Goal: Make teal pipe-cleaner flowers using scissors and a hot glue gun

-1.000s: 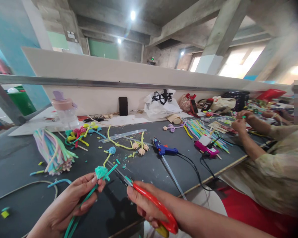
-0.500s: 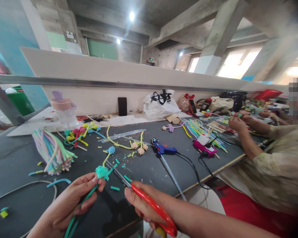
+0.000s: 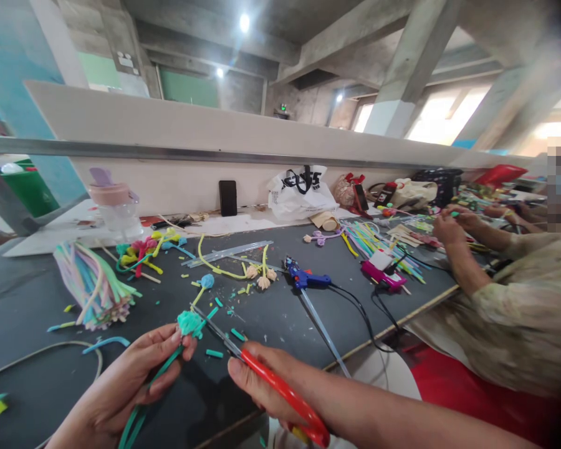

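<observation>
Between the fingertips and thumb of my left hand [image 3: 152,368] is a teal pipe-cleaner flower [image 3: 188,323], its long stems trailing down through the palm. My right hand [image 3: 273,377] is wrapped round the red handles of a pair of scissors [image 3: 284,393]. Their narrow metal blades point up and left, beside a short teal end sticking out from the flower; whether they touch it I cannot tell. Just beyond lies a blue fuzzy ball [image 3: 207,282] on a yellow stem. Short teal offcuts [image 3: 214,353] are scattered beside the blades.
A blue glue gun [image 3: 308,279] with a clear stick and black cord lies right of centre. At left are a bundle of pastel pipe cleaners [image 3: 91,287] and a clear bottle [image 3: 116,212]. A phone [image 3: 228,198] leans at the back. Another person's hands [image 3: 451,224] work at right.
The scissors have moved slightly left, their blades closer to the flower's protruding teal end. My left hand keeps its hold on the flower. The whole view has shifted a little.
</observation>
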A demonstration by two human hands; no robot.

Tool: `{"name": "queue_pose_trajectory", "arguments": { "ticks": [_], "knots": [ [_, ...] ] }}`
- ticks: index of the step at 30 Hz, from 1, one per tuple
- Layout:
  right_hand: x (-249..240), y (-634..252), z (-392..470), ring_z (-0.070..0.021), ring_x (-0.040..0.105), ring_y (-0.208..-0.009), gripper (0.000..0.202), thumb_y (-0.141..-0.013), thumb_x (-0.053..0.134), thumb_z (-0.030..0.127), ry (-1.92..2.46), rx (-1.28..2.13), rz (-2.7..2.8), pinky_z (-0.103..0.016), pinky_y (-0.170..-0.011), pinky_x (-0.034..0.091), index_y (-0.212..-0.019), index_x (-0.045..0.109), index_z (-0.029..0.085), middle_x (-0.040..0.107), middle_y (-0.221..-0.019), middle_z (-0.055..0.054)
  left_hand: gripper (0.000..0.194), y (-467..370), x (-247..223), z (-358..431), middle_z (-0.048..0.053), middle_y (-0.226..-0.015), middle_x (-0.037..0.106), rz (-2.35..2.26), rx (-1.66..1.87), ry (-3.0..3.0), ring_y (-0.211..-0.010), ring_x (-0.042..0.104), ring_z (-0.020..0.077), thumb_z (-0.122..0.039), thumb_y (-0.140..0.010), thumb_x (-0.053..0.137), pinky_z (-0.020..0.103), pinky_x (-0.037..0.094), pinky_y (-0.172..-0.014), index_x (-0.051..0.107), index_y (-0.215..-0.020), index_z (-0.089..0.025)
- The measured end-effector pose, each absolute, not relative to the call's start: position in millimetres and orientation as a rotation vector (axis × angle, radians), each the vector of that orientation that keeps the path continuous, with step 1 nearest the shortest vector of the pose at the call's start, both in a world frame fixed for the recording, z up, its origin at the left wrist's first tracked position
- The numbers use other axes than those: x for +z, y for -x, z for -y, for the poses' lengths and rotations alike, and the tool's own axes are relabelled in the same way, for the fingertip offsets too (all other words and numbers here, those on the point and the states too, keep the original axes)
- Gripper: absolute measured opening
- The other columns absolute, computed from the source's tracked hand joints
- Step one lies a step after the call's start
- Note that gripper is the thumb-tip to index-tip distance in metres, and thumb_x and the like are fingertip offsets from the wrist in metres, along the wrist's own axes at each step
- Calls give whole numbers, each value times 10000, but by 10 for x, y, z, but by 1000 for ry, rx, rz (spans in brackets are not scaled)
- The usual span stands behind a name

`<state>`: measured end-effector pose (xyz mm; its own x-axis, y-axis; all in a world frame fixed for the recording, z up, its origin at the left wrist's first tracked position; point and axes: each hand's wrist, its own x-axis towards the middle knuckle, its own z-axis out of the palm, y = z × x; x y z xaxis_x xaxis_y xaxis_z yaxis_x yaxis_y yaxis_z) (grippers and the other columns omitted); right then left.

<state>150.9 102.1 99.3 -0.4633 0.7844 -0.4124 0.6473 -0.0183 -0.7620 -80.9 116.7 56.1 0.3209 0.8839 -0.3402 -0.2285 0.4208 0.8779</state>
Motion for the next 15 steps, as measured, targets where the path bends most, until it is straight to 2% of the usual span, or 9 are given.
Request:
{"name": "queue_pose_trajectory", "arguments": {
  "ticks": [5,12,15],
  "knots": [
    [950,-1536,-1027,-43,359,-305,491,-834,244,683,1503,1490,2151,-144,-271,317,-785,390,217,418,-563,58,257,822,543,-1177,-5,-641,520,-966,847,-834,-347,199,-13,-381,-796,595,113,173,-281,610,-777,-126],
    [958,-1539,-1033,-40,379,-359,468,-852,267,658,1475,1506,2137,-128,-322,309,-781,386,211,424,-586,52,255,768,638,-1139,-49,-529,436,-952,867,-826,-350,172,-3,-382,-765,631,102,199,-275,616,-739,-128],
    [938,-1545,-1038,-35,375,-386,456,-848,306,653,1498,1553,2072,-125,-334,310,-793,397,210,431,-619,46,268,761,662,-1119,-29,-573,485,-974,862,-820,-342,201,-10,-394,-742,653,101,211,-266,619,-734,-128]
  ]
}}
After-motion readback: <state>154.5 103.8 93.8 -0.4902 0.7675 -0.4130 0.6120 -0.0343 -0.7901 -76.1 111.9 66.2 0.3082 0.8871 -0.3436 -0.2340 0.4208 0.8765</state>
